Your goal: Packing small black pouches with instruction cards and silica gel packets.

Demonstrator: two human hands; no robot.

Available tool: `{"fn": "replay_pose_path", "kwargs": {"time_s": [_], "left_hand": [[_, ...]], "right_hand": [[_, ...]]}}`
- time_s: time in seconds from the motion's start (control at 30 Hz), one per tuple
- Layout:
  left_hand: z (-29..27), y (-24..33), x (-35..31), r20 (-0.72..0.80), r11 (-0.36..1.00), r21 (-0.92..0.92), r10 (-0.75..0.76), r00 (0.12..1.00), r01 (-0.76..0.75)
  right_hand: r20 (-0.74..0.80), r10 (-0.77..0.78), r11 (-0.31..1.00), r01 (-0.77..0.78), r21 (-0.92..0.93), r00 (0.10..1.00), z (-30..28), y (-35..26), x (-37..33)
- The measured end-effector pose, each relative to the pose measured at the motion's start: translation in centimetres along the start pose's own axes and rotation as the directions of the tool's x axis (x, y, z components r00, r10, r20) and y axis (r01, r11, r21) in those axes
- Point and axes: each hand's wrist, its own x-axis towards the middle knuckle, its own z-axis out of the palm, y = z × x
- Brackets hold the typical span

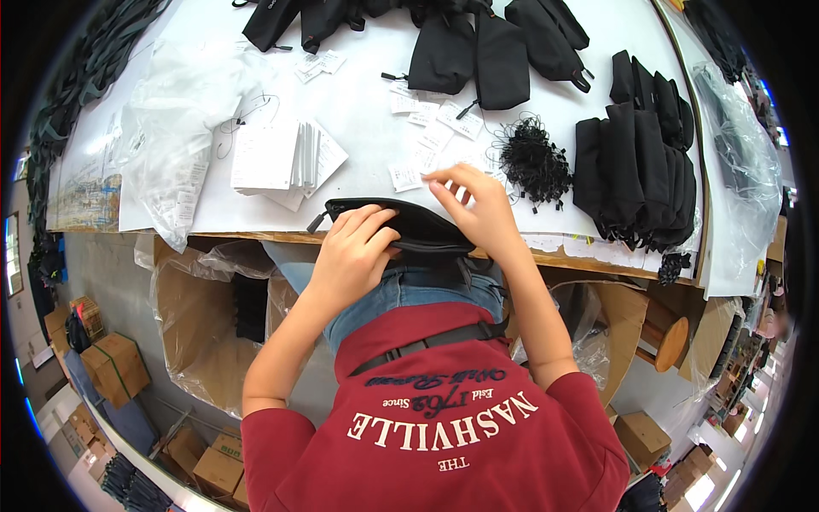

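Note:
A black zip pouch lies at the table's front edge, over my lap, its mouth gaping. My left hand is closed on the pouch's near side, with fingertips over the opening. A zip pull hangs at its left end. Above the pouch's right end is my right hand, thumb and index finger close together at the edge of a small white label. More loose white labels are scattered just beyond that hand. The inside of the pouch is dark.
A stack of white cards and a clear plastic bag are on the left. To the right sit a heap of black cords and stacked black pouches. More black pouches lie at the back. Plastic-lined cartons stand below the table.

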Motion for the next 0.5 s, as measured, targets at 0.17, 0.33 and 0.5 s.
{"fn": "replay_pose_path", "kwargs": {"time_s": [0.17, 0.33, 0.5], "left_hand": [[-0.4, 0.7, -0.6, 0.16, 0.999, 0.007, -0.052, 0.986, 0.052], [-0.6, 1.0, -1.1, 0.195, 0.995, 0.006, -0.098, 0.976, 0.099], [-0.8, 0.9, -1.5, 0.205, 0.99, 0.009, -0.139, 0.969, 0.14]], "right_hand": [[0.036, -0.22, 0.887, 0.215, -0.41, 0.975, 1.8, 2.0, 2.3], [0.031, -0.179, 0.895, 0.176, -0.411, 0.983, 1.2, 1.6, 2.3], [-0.106, -0.1, 0.988, 0.086, -0.13, 0.989, -1.5, -3.9, -0.7]]}}
